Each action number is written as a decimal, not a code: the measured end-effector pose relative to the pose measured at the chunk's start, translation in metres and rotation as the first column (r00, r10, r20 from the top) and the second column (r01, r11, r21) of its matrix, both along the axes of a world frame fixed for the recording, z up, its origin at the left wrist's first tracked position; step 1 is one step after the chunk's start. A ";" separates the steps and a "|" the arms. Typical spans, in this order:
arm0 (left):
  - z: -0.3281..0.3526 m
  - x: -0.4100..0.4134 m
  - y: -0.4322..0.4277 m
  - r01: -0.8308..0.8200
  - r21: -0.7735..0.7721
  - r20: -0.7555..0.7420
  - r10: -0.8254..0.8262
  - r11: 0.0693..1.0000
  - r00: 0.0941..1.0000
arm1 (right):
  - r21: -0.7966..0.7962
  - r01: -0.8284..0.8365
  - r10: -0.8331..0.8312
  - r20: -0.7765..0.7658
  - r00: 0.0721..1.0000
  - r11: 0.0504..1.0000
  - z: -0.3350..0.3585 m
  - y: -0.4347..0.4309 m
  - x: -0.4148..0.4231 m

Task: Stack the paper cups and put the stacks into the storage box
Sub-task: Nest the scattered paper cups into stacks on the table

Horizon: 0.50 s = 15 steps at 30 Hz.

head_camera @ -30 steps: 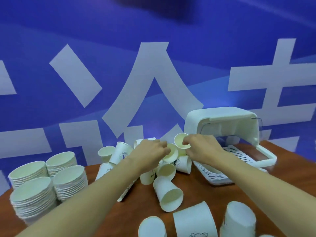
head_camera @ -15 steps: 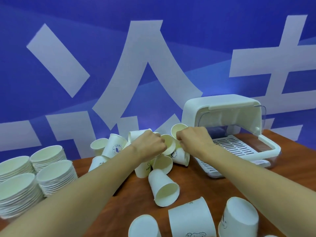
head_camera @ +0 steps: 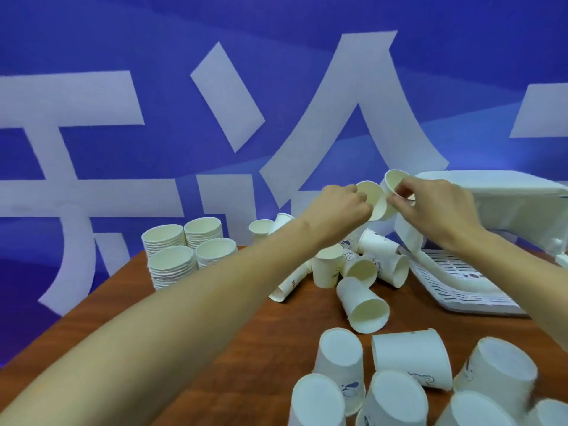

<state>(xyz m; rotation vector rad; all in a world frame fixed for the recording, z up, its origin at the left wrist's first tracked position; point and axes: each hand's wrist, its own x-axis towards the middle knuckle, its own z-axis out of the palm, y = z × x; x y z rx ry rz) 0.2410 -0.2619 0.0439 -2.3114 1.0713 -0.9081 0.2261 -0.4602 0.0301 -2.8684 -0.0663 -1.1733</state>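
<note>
Left hand (head_camera: 341, 207): raised above the bench (head_camera: 215, 318), fingers curled around the side of the first cup (head_camera: 376, 204), which it grips with the mouth turned toward the camera.
Right hand (head_camera: 436, 207): raised at the same height, just beside the left one; thumb and fingers pinch the rim of the second cup (head_camera: 395, 181), whose mouth also shows.
Two held cups: they touch each other between the hands; I cannot tell if one already sits inside the other.
Storage box (head_camera: 498, 195): white, on the right side of the bench, lid lifted up; its slotted tray (head_camera: 461, 281) is visible under the right forearm. No cups are seen inside the visible part.
Loose cups (head_camera: 359, 269): a heap of white paper cups under the hands, just left of the box, some upright, some on their sides, some with a small blue print.
Lying cup (head_camera: 364, 305): on its side, a little nearer than the heap, mouth toward the camera.
Near cups (head_camera: 396, 395): a group at the bottom right edge, most standing upside down, one on its side.
Stacks (head_camera: 184, 250): four short stacks of nested white cups at the far left corner of the bench, touching each other, well apart from the box.
Background: a blue wall (head_camera: 153, 32) with big white characters.
</note>
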 end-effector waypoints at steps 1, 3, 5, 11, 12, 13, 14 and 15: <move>0.006 -0.007 0.007 -0.004 -0.009 0.012 0.004 1.000 1.000 | 0.026 -0.005 0.005 0.013 1.000 1.000 0.006 0.007 -0.004; 0.016 -0.022 0.025 -0.026 -0.044 0.031 0.027 0.999 0.999 | 0.068 -0.039 0.038 0.026 0.999 0.997 0.015 0.023 -0.011; 0.024 -0.034 0.049 -0.046 -0.099 0.018 0.048 0.994 0.999 | 0.109 -0.118 0.114 0.040 0.993 0.987 0.024 0.045 -0.018; 0.041 -0.063 0.136 -0.149 -0.330 -0.145 0.105 0.932 0.984 | 0.250 -0.413 0.435 -0.040 0.899 0.876 0.040 0.114 -0.033; 0.043 -0.067 0.155 -0.195 -0.361 -0.168 0.142 0.912 0.975 | 0.258 -0.464 0.490 -0.044 0.870 0.847 0.041 0.129 -0.033; 0.043 -0.069 0.172 -0.238 -0.392 -0.193 0.174 0.889 0.966 | 0.259 -0.501 0.531 -0.057 0.845 0.826 0.040 0.142 -0.034; 0.042 -0.071 0.187 -0.272 -0.421 -0.210 0.199 0.865 0.957 | 0.265 -0.528 0.563 -0.073 0.823 0.807 0.040 0.153 -0.036; 0.043 -0.073 0.203 -0.300 -0.452 -0.217 0.222 0.840 0.950 | 0.270 -0.552 0.592 -0.090 0.801 0.789 0.042 0.167 -0.036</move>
